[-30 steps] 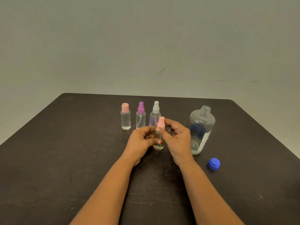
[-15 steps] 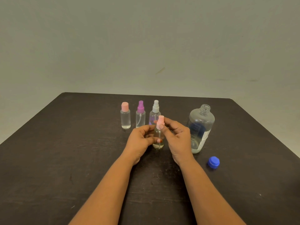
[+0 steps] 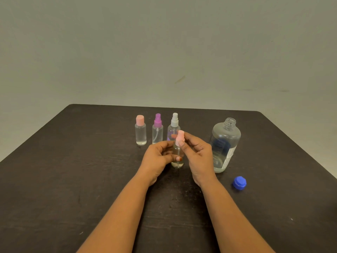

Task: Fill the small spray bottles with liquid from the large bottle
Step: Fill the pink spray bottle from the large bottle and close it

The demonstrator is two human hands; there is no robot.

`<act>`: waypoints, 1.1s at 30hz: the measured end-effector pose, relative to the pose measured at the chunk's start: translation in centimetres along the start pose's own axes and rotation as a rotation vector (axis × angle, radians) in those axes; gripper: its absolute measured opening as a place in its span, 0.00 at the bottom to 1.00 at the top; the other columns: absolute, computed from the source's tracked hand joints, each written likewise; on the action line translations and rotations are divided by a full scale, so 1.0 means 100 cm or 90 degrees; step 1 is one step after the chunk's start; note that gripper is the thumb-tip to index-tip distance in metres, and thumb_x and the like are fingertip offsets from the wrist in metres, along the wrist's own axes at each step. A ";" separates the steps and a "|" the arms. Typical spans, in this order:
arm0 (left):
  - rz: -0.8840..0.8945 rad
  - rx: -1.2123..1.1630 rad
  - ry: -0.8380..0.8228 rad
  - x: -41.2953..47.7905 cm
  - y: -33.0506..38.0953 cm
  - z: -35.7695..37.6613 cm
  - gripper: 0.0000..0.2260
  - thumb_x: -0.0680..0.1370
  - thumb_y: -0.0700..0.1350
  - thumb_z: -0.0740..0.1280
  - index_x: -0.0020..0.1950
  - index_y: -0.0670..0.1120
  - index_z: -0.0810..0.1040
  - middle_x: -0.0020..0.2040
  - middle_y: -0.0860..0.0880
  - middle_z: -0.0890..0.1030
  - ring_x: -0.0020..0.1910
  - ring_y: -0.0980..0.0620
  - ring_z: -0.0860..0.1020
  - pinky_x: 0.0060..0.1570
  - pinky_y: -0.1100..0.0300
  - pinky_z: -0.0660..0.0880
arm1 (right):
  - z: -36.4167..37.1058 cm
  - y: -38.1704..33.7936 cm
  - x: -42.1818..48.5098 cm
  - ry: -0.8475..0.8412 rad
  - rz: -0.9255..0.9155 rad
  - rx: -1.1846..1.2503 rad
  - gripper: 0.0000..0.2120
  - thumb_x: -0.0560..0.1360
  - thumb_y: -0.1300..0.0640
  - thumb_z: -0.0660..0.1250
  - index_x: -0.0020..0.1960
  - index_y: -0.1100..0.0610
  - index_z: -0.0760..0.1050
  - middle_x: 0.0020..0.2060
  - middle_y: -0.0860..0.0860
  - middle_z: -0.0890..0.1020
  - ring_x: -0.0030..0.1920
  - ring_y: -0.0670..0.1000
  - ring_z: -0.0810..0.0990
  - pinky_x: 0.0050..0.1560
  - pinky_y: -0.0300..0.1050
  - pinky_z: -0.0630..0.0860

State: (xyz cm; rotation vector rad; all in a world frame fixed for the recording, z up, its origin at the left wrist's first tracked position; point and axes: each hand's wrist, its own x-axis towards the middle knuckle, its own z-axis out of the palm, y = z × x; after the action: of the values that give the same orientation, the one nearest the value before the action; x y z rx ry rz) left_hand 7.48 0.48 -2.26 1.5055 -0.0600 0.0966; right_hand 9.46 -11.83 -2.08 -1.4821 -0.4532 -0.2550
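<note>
**Both hands on one small spray bottle, desk centre**

- Left hand [image 3: 156, 157]: fingers curled round the clear body of the small spray bottle [image 3: 177, 162], thumb across its front.
- Right hand [image 3: 197, 157]: thumb and fingertips pinch the pink spray top [image 3: 180, 137] on that same bottle.
- The bottle is upright with its base down at the desk [image 3: 73, 179]; contact can't be confirmed.
- Just behind the hands is a row of three small bottles, all upright with clear liquid inside: pink-capped bottle [image 3: 140, 132], purple sprayer bottle [image 3: 157, 133], white sprayer bottle [image 3: 174, 124].
- Large bottle [image 3: 225, 141]: upright just right of the right hand, neck uncapped, some liquid in it, label facing right.
- Blue cap [image 3: 239, 183]: lying on the desk near the large bottle's base, not touching it.
</note>
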 end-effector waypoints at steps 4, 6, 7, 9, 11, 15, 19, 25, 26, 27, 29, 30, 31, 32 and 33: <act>0.005 -0.005 -0.009 0.000 0.000 0.000 0.18 0.69 0.26 0.67 0.55 0.40 0.78 0.43 0.49 0.84 0.45 0.55 0.83 0.52 0.60 0.79 | -0.001 0.002 0.003 0.044 0.005 -0.032 0.15 0.71 0.65 0.70 0.50 0.46 0.80 0.48 0.53 0.84 0.52 0.51 0.82 0.56 0.57 0.77; 0.007 -0.006 -0.008 -0.001 0.001 0.001 0.18 0.69 0.25 0.67 0.54 0.42 0.78 0.42 0.51 0.84 0.44 0.56 0.83 0.52 0.61 0.79 | -0.001 0.004 0.004 0.067 0.014 -0.039 0.16 0.70 0.66 0.71 0.50 0.47 0.80 0.48 0.53 0.84 0.51 0.51 0.82 0.55 0.57 0.78; 0.009 -0.007 -0.007 -0.001 0.001 0.001 0.18 0.69 0.25 0.66 0.53 0.42 0.78 0.42 0.51 0.84 0.44 0.56 0.83 0.51 0.61 0.79 | -0.001 0.004 0.004 0.078 0.017 -0.041 0.16 0.68 0.66 0.73 0.49 0.47 0.80 0.47 0.53 0.84 0.51 0.51 0.82 0.55 0.57 0.78; 0.014 -0.004 -0.006 -0.001 0.001 0.001 0.18 0.69 0.25 0.66 0.53 0.42 0.78 0.42 0.51 0.84 0.43 0.57 0.83 0.50 0.62 0.79 | -0.001 0.004 0.004 0.098 0.018 -0.052 0.16 0.67 0.65 0.74 0.48 0.47 0.80 0.47 0.53 0.84 0.50 0.51 0.83 0.54 0.58 0.78; 0.018 0.004 -0.005 -0.001 0.002 0.002 0.17 0.69 0.25 0.66 0.53 0.42 0.78 0.42 0.50 0.83 0.42 0.59 0.82 0.50 0.64 0.79 | 0.001 0.002 0.004 0.110 0.013 -0.075 0.16 0.65 0.63 0.76 0.46 0.45 0.80 0.46 0.51 0.84 0.49 0.50 0.83 0.53 0.56 0.79; 0.016 0.005 -0.007 -0.001 0.003 0.001 0.17 0.70 0.25 0.66 0.53 0.41 0.78 0.40 0.52 0.83 0.41 0.59 0.82 0.48 0.65 0.79 | 0.002 -0.002 0.003 0.118 0.002 -0.097 0.17 0.64 0.62 0.77 0.44 0.42 0.78 0.43 0.46 0.84 0.48 0.47 0.82 0.52 0.54 0.79; 0.012 0.006 -0.007 -0.002 0.001 0.000 0.18 0.70 0.26 0.67 0.56 0.40 0.78 0.44 0.49 0.83 0.45 0.57 0.82 0.52 0.60 0.79 | 0.001 -0.003 0.000 0.044 0.011 -0.011 0.15 0.71 0.65 0.71 0.52 0.48 0.79 0.49 0.51 0.84 0.54 0.50 0.81 0.58 0.52 0.77; 0.014 0.012 -0.002 0.000 -0.001 0.000 0.18 0.69 0.26 0.67 0.56 0.41 0.78 0.46 0.48 0.84 0.47 0.55 0.83 0.53 0.59 0.79 | 0.002 -0.004 0.001 0.019 0.025 0.007 0.14 0.74 0.66 0.66 0.53 0.49 0.80 0.49 0.53 0.84 0.54 0.50 0.81 0.58 0.49 0.76; 0.014 0.013 -0.002 0.000 0.000 0.001 0.19 0.69 0.26 0.67 0.56 0.41 0.78 0.45 0.49 0.84 0.45 0.56 0.83 0.52 0.60 0.79 | 0.002 -0.004 0.001 0.034 0.027 0.002 0.15 0.73 0.67 0.67 0.51 0.49 0.80 0.48 0.53 0.85 0.53 0.50 0.82 0.57 0.50 0.77; 0.013 0.015 -0.001 0.000 0.000 0.001 0.19 0.69 0.26 0.67 0.56 0.42 0.78 0.43 0.51 0.84 0.44 0.57 0.83 0.50 0.62 0.79 | 0.002 -0.004 0.002 0.048 0.029 0.000 0.15 0.72 0.68 0.68 0.50 0.49 0.81 0.47 0.53 0.85 0.52 0.50 0.82 0.56 0.49 0.77; 0.011 0.026 0.004 0.001 0.001 0.001 0.18 0.69 0.26 0.68 0.55 0.43 0.78 0.42 0.53 0.84 0.43 0.59 0.83 0.49 0.64 0.79 | 0.003 -0.004 0.003 0.065 0.027 -0.006 0.16 0.71 0.68 0.69 0.49 0.49 0.81 0.46 0.52 0.85 0.50 0.49 0.83 0.54 0.47 0.78; 0.012 0.030 0.008 0.001 0.001 0.001 0.18 0.69 0.26 0.68 0.53 0.44 0.79 0.41 0.53 0.84 0.43 0.59 0.83 0.49 0.64 0.79 | 0.004 -0.004 0.002 0.071 0.026 -0.010 0.16 0.70 0.68 0.70 0.49 0.49 0.81 0.46 0.51 0.85 0.50 0.49 0.83 0.54 0.47 0.78; 0.014 0.036 0.014 0.001 0.001 0.001 0.18 0.69 0.26 0.68 0.51 0.46 0.79 0.41 0.53 0.84 0.43 0.59 0.83 0.49 0.64 0.79 | 0.004 -0.003 0.002 0.078 0.026 -0.017 0.16 0.70 0.68 0.70 0.50 0.49 0.80 0.45 0.51 0.85 0.50 0.48 0.83 0.53 0.46 0.78; 0.014 0.043 0.020 0.001 0.001 0.001 0.18 0.68 0.27 0.69 0.49 0.48 0.79 0.42 0.53 0.84 0.43 0.59 0.82 0.49 0.63 0.79 | 0.005 -0.002 0.003 0.086 0.027 -0.027 0.16 0.69 0.68 0.71 0.51 0.50 0.80 0.45 0.51 0.85 0.49 0.48 0.83 0.53 0.47 0.78; 0.015 0.049 0.026 0.002 0.000 0.001 0.18 0.68 0.27 0.69 0.48 0.49 0.79 0.43 0.52 0.84 0.44 0.59 0.82 0.50 0.62 0.79 | 0.005 -0.001 0.003 0.095 0.028 -0.037 0.16 0.69 0.67 0.72 0.52 0.50 0.80 0.46 0.51 0.84 0.49 0.48 0.83 0.53 0.48 0.79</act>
State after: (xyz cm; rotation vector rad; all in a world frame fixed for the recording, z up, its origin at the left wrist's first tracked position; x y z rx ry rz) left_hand 7.64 0.36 -2.24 1.5797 -0.0414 0.1505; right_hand 9.59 -11.36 -1.81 -1.5165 -0.2940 -0.3440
